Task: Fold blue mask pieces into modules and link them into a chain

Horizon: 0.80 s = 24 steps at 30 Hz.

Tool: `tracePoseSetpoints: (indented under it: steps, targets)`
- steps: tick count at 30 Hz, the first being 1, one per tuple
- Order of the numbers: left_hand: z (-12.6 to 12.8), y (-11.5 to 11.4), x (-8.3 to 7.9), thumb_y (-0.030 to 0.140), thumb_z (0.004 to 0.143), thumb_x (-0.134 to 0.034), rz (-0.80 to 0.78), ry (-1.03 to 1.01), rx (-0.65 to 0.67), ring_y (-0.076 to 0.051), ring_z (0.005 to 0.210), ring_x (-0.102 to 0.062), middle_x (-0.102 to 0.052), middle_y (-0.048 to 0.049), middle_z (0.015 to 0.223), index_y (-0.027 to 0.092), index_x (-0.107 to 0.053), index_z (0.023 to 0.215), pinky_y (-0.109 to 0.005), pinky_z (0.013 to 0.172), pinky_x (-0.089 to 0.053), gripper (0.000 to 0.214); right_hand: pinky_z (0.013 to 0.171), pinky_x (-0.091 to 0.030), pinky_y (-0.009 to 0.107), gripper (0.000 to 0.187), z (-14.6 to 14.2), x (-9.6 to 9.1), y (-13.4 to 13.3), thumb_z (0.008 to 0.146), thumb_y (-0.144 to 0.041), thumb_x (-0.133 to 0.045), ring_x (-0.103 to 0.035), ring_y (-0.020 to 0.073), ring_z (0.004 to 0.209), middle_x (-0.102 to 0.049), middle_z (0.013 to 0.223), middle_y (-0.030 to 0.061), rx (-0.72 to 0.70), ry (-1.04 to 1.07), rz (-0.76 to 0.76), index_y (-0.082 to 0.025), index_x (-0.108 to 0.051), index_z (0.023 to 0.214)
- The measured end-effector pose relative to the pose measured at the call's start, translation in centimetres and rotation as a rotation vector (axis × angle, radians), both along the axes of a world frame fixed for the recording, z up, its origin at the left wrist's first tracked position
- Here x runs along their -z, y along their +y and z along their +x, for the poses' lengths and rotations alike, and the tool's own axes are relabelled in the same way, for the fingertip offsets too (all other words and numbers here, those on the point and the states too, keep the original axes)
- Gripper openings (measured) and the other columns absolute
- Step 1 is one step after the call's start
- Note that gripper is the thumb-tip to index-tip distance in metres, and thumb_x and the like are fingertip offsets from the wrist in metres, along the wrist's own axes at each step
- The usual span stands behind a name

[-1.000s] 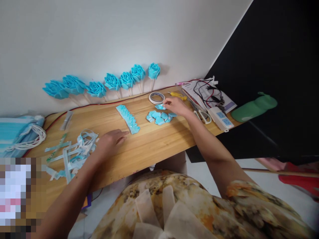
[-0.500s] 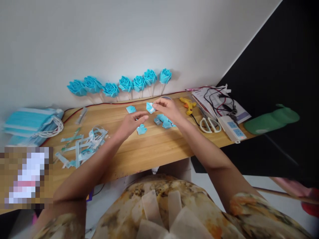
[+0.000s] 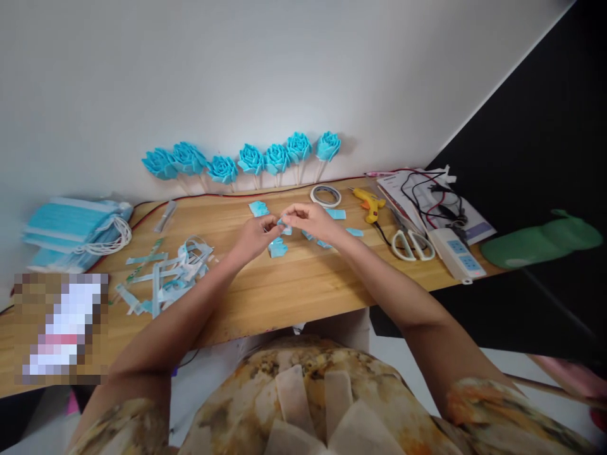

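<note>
My left hand (image 3: 255, 236) and my right hand (image 3: 308, 220) meet above the middle of the wooden table (image 3: 284, 284). Both pinch a small blue folded piece (image 3: 283, 224) between their fingertips. Under and around them lie more small blue pieces (image 3: 277, 248), partly hidden by the hands. One blue piece (image 3: 258, 208) lies just behind my left hand, another (image 3: 336, 214) behind my right.
Several blue fabric roses (image 3: 251, 158) lean against the wall. A tape roll (image 3: 325, 195), yellow glue gun (image 3: 370, 203), scissors (image 3: 410, 244) and power strip (image 3: 456, 252) lie to the right. Cut mask strips (image 3: 164, 278) and stacked blue masks (image 3: 76, 227) lie left.
My right hand picked a blue piece from the pile and came toward the middle. My left hand rose from the table and joined it on the piece.
</note>
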<state>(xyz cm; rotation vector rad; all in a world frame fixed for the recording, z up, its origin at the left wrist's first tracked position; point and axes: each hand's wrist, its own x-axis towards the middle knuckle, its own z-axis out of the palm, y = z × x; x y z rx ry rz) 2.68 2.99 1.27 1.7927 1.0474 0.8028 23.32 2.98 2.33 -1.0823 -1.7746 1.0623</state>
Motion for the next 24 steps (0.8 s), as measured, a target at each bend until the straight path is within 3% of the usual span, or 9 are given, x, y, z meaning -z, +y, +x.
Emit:
tracePoseSetpoints:
  steps: [3, 6, 11, 15, 24]
  targets:
    - [-0.1, -0.4, 0.0, 0.054, 0.084, -0.059, 0.006, -0.013, -0.012, -0.014, 0.068, -0.047, -0.054, 0.0018, 0.070, 0.019, -0.060, 0.077, -0.027, 0.067, -0.035, 0.036, 0.065, -0.039, 0.027, 0.031, -0.4, 0.1, 0.3, 0.083, -0.050, -0.073, -0.054, 0.0124, 0.068, -0.068, 0.073, -0.0016, 0.038, -0.049, 0.013, -0.019, -0.072, 0.082]
    - [-0.1, -0.7, 0.1, 0.058, 0.083, -0.061, -0.010, -0.051, -0.021, -0.014, 0.069, -0.047, -0.055, 0.0017, 0.072, 0.018, -0.063, 0.083, -0.027, 0.067, -0.037, 0.040, 0.066, -0.040, 0.027, 0.031, -0.7, 0.5, 0.3, 0.080, -0.051, -0.074, -0.053, 0.0120, 0.067, -0.067, 0.073, -0.0020, 0.064, 0.032, -0.009, -0.019, -0.070, 0.080]
    - [0.2, -0.8, 1.0, 0.056, 0.082, -0.060, -0.021, -0.007, -0.031, -0.011, 0.061, -0.034, -0.039, 0.0051, 0.061, 0.020, -0.048, 0.063, -0.026, 0.059, -0.026, 0.042, 0.069, -0.045, 0.027, 0.032, -1.1, 1.7, -0.4, 0.076, -0.051, -0.078, -0.055, 0.0129, 0.068, -0.066, 0.071, -0.0028, 0.098, 0.149, -0.075, -0.021, -0.068, 0.079]
    - [0.3, -1.0, 1.2, 0.054, 0.081, -0.058, -0.036, -0.005, -0.004, -0.010, 0.059, -0.030, -0.034, 0.0056, 0.060, 0.021, -0.044, 0.060, -0.026, 0.057, -0.024, 0.041, 0.070, -0.045, 0.028, 0.030, -0.9, 2.5, -1.0, 0.081, -0.050, -0.073, -0.055, 0.0132, 0.069, -0.065, 0.072, -0.0023, 0.155, 0.130, -0.050, -0.021, -0.068, 0.077]
    - [0.3, -1.3, 1.2, 0.058, 0.082, -0.066, -0.077, -0.045, 0.061, -0.009, 0.058, -0.029, -0.034, 0.0059, 0.060, 0.021, -0.044, 0.062, -0.025, 0.056, -0.024, 0.047, 0.072, -0.042, 0.029, 0.030, -0.8, 2.2, -1.6, 0.081, -0.050, -0.074, -0.055, 0.0144, 0.072, -0.067, 0.073, -0.0008, 0.083, 0.023, -0.002, -0.020, -0.069, 0.075]
